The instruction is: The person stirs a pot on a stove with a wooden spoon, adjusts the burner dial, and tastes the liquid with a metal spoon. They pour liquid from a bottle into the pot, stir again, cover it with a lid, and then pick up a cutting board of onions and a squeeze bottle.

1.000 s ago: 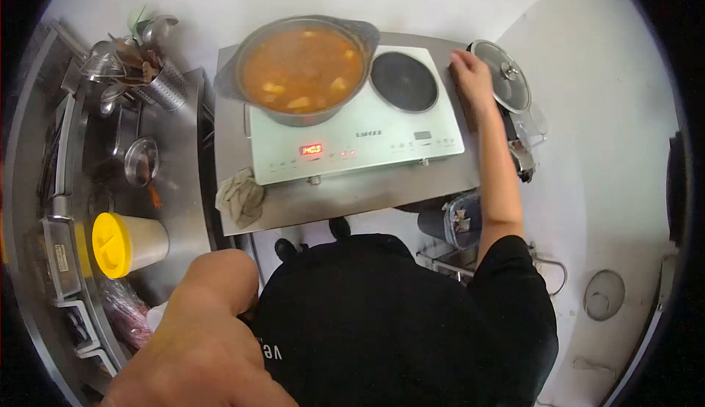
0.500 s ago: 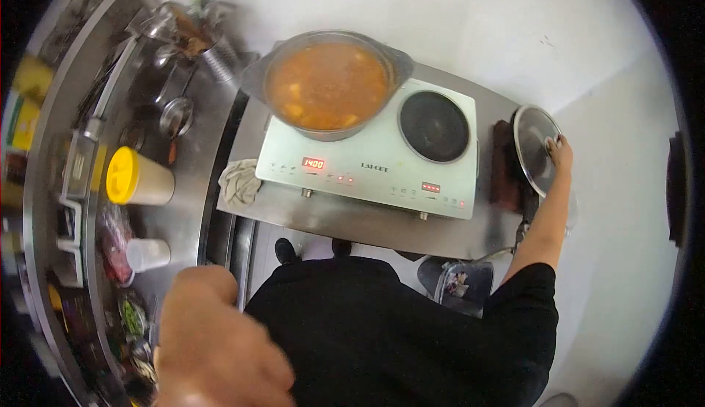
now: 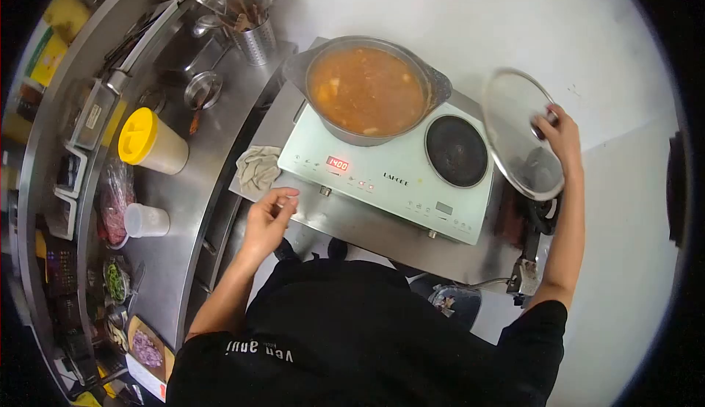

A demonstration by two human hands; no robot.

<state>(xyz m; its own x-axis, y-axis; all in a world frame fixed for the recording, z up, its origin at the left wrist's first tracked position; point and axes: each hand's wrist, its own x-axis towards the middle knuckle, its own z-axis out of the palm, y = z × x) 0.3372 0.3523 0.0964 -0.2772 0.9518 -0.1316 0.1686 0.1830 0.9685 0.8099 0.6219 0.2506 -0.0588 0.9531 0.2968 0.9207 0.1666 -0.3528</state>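
At the right my right hand (image 3: 562,141) grips the dark knob of a glass pot lid (image 3: 507,124), which is raised and tilted beside the cooktop. My left hand (image 3: 270,222) hovers near the cooktop's front left corner, fingers loosely curled and apart, with nothing in them. Close by it lies a crumpled cloth (image 3: 258,168). A large grey pot (image 3: 365,140) stands uncovered on the left burner of the pale green double cooktop (image 3: 382,179), filled with orange-red stew (image 3: 367,88). The right burner (image 3: 457,150) has nothing on it. A red display reads 1400.
On the steel counter at left are a yellow-lidded container (image 3: 158,143), a white tub (image 3: 147,220), a ladle (image 3: 203,90), a utensil holder (image 3: 257,42) and chopped onion (image 3: 147,350). A bin (image 3: 455,304) stands below the cooktop's right side. A wall (image 3: 411,3) rises behind.
My right hand has lifted the lid up and left from its resting place beside the cooktop. My left hand has moved forward, toward the cloth. The right burner's red display has gone dark.
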